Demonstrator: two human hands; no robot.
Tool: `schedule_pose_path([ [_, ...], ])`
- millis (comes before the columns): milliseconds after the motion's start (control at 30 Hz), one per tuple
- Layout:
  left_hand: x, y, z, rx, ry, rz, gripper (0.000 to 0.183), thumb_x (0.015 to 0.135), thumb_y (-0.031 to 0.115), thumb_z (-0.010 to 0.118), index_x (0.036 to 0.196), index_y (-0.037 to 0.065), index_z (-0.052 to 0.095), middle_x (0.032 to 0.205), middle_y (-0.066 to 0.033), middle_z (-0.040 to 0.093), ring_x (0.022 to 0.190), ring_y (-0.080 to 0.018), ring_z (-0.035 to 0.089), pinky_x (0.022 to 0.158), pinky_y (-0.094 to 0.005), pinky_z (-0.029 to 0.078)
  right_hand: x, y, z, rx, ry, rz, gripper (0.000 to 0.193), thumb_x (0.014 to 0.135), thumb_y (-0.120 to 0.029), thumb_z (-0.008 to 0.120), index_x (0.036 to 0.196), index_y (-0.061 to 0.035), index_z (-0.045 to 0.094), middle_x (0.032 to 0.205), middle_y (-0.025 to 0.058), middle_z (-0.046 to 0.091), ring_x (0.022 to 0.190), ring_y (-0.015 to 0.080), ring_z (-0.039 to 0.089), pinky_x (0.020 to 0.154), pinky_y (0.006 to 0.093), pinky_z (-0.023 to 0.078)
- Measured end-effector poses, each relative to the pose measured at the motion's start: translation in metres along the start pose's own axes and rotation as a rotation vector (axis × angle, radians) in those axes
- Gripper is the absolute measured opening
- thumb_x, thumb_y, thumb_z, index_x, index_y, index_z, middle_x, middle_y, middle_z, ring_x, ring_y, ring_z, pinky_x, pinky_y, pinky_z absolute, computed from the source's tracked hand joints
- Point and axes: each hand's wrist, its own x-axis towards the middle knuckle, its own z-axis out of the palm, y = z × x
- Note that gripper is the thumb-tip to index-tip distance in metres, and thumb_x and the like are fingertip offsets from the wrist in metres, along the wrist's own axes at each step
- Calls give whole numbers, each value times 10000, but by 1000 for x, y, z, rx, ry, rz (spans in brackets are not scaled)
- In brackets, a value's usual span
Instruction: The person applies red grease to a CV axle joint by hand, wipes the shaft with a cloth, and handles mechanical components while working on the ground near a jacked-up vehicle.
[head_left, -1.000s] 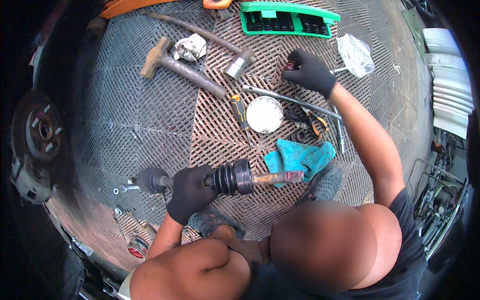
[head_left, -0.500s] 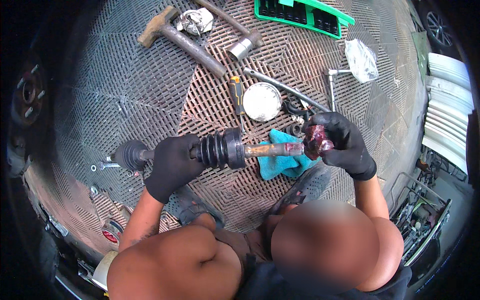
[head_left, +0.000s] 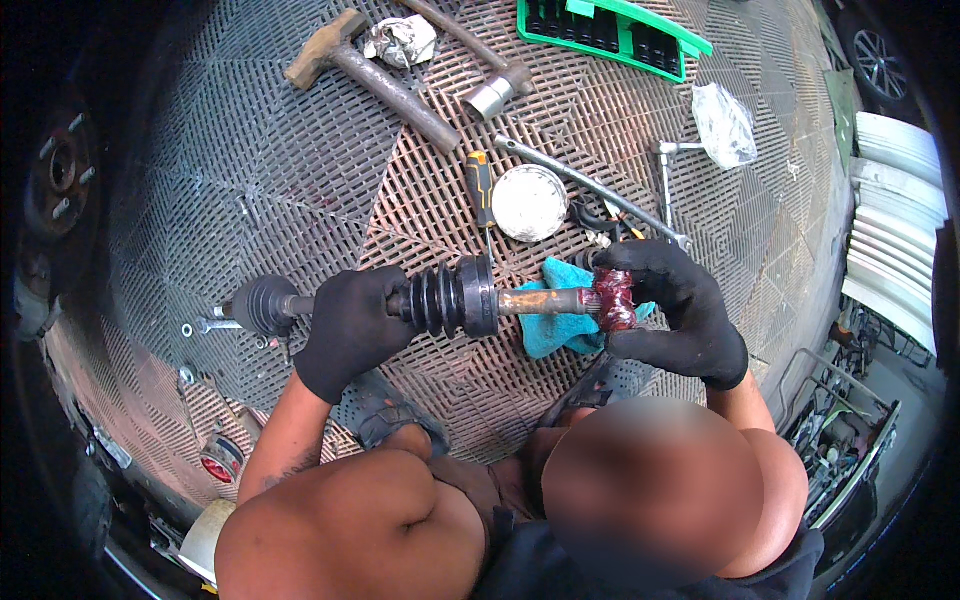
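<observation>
My left hand [head_left: 352, 328], in a black glove, is closed round a car axle shaft [head_left: 545, 302] held level across my lap. A ribbed black rubber boot [head_left: 440, 300] sits on the shaft just right of that hand, and a second black boot [head_left: 264, 306] covers its left end. On the splined right end is a tripod joint [head_left: 616, 300] smeared with dark red grease. My gloved right hand [head_left: 685, 315] grips this joint between curled fingers above and the thumb below. Under the shaft lies a teal cloth [head_left: 550, 335].
Beyond the shaft, on grey floor grating, lie a sledgehammer [head_left: 385, 92], a second hammer [head_left: 470, 45], a screwdriver [head_left: 480, 190], a round white lid [head_left: 530, 204], a long wrench [head_left: 590, 190], a plastic bag [head_left: 724, 128] and a green case [head_left: 600, 38]. A wheel hub [head_left: 62, 170] stands at far left.
The tripod joint has moved left onto the splined shaft end, which showed bare before. My right hand has moved with it, its thumb now below the joint.
</observation>
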Motion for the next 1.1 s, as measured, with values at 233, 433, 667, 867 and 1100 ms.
schedule_pose_path([
  [233, -2, -1, 1, -6, -24, -25, 148, 717, 201, 759, 736, 84, 669, 647, -177, 646, 630, -403, 668, 612, -481, 518, 5, -1, 5, -188, -47, -127, 768, 769, -164, 933, 1426, -49, 552, 1340, 104, 632, 1157, 188, 662, 912, 346, 588],
  [433, -4, -2, 1, -10, -27, -27, 175, 714, 227, 771, 736, 85, 672, 648, -176, 645, 630, -403, 665, 612, -478, 516, 6, -7, 11, -270, -33, -151, 767, 750, -148, 936, 1418, -55, 569, 1333, 101, 636, 1142, 190, 666, 909, 342, 581],
  [667, -4, -3, 2, -43, 0, 12, 195, 690, 245, 798, 767, 93, 703, 642, -161, 642, 626, -389, 667, 619, -462, 519, 7, -8, 17, -303, 4, -189, 716, 762, -211, 932, 1375, -55, 596, 1245, 115, 663, 1073, 198, 687, 849, 346, 592],
  [867, -3, -3, 1, 9, -18, 30, 205, 679, 241, 807, 785, 92, 714, 649, -154, 645, 623, -373, 671, 614, -443, 519, 9, -8, 13, -350, -13, -258, 709, 766, -238, 925, 1368, -58, 599, 1247, 135, 666, 1080, 240, 691, 877, 363, 580],
  [1100, -4, -3, 5, -37, -6, 26, 182, 694, 210, 797, 755, 70, 697, 628, -158, 628, 591, -359, 660, 592, -429, 505, 13, -2, 8, -387, -52, -355, 709, 756, -246, 912, 1363, -55, 600, 1223, 161, 679, 1095, 312, 693, 942, 416, 554],
])
